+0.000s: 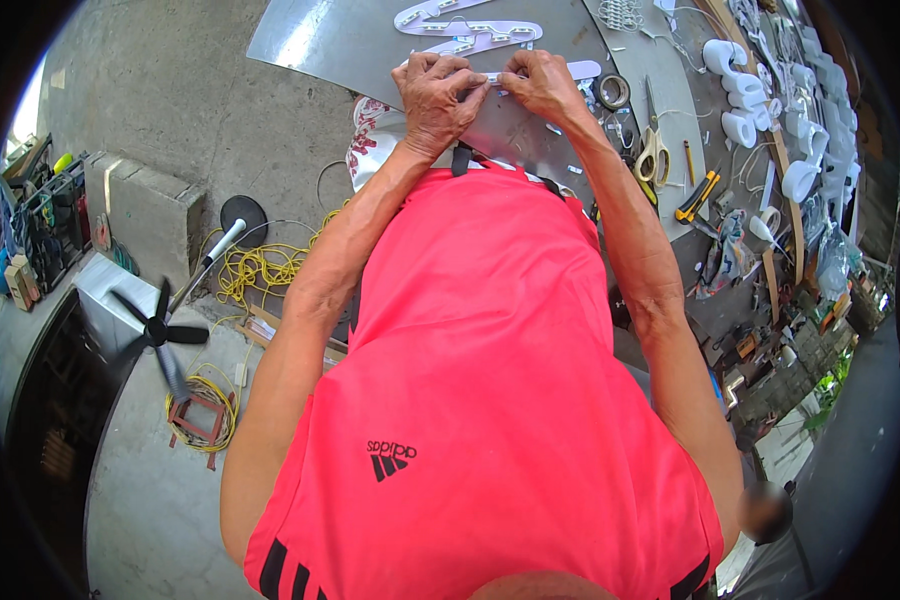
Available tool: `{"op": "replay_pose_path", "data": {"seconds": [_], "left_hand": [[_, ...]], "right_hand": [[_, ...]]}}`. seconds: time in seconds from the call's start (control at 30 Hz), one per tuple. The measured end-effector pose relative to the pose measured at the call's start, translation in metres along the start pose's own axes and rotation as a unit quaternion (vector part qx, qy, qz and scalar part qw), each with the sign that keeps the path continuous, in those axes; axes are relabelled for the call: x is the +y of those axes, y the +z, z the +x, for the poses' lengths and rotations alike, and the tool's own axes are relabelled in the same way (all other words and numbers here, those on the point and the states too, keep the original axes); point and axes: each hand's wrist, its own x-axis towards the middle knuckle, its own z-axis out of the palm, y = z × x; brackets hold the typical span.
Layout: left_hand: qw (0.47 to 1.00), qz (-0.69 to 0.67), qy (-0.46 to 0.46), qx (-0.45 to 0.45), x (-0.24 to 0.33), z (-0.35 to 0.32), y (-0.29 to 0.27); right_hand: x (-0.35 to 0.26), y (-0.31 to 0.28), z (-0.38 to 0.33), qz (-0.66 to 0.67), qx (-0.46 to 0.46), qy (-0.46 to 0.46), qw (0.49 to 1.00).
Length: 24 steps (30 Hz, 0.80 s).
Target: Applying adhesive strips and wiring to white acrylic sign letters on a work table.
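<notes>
A flat white zigzag piece [515, 30] lies on a grey metal sheet [320, 35] at the top of the head view. Small white LED modules, joined by wire, run along it. Over its nearest arm, my left hand [438, 100] is closed, thumb and fingertips pinched at a small LED module [492, 78]. From the other side my right hand [545, 88] pinches at the same spot, its fingers bent and closed. The fingertips partly hide the module. Past my right hand shows the rounded end of the white piece.
Right of my hands lie a tape roll [612, 92], scissors [653, 158], a pencil [689, 162] and a yellow-black utility knife [698, 197]. Farther right are white plastic shapes [745, 90]. On the left stand a fan [156, 331] and a concrete block [145, 210], near yellow cable [260, 270].
</notes>
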Motion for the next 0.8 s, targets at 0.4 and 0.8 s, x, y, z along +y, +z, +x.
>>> {"op": "replay_pose_path", "data": {"seconds": [0.4,0.8], "left_hand": [[0.999,-0.039,0.005,-0.005,-0.002,0.0,0.0],[0.996,0.057,0.068,-0.001,0.001,0.008,-0.046]], "right_hand": [[0.014,-0.038,-0.044,0.056,-0.036,0.04,0.997],[0.013,0.006,-0.08,0.259,-0.003,0.075,0.963]]}}
